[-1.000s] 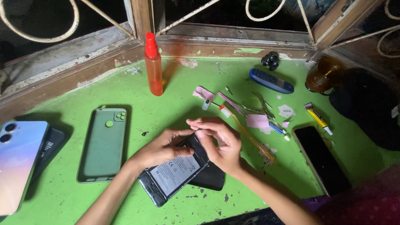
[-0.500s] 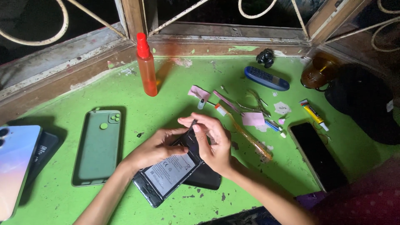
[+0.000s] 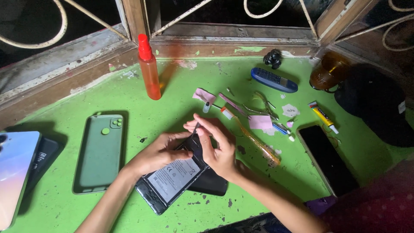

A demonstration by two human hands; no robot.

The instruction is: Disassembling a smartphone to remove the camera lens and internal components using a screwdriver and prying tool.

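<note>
A green painted counter (image 3: 189,215) sits under a barred window. Head view: near its front edge lies an opened phone (image 3: 172,183) with its battery showing. The left hand (image 3: 157,153) has its grip closed on the phone's upper edge. The right hand (image 3: 217,149) pinches a thin tool (image 3: 197,128) over the phone's top. A green phone case (image 3: 99,153) lies to the left, an orange spray bottle (image 3: 149,71) behind.

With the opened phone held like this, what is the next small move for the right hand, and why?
Probably a slow, gentle lift with the thin tool at the top edge of the opened phone. The right hand pinches the tool there, the left hand steadies the body, and the battery lies exposed.
</note>
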